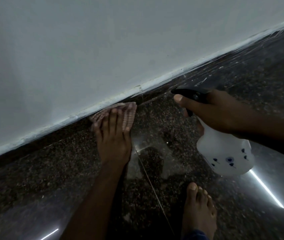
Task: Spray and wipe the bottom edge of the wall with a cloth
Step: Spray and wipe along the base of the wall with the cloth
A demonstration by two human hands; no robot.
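Observation:
A pale wall (85,49) meets a dark granite skirting along a white bottom edge (79,116) that runs diagonally up to the right. My left hand (113,134) lies flat on a pink checked cloth (130,111), pressing it against the skirting just under that edge. To the right, my right hand (212,111) grips a white spray bottle (224,153) with blue flower marks. Its black nozzle (188,93) points left toward the wall, with my index finger over the trigger.
The floor (51,179) is polished dark speckled granite with a thin tile joint (153,187) and bright light reflections. My bare right foot (198,210) stands on it at the bottom, right of my left forearm.

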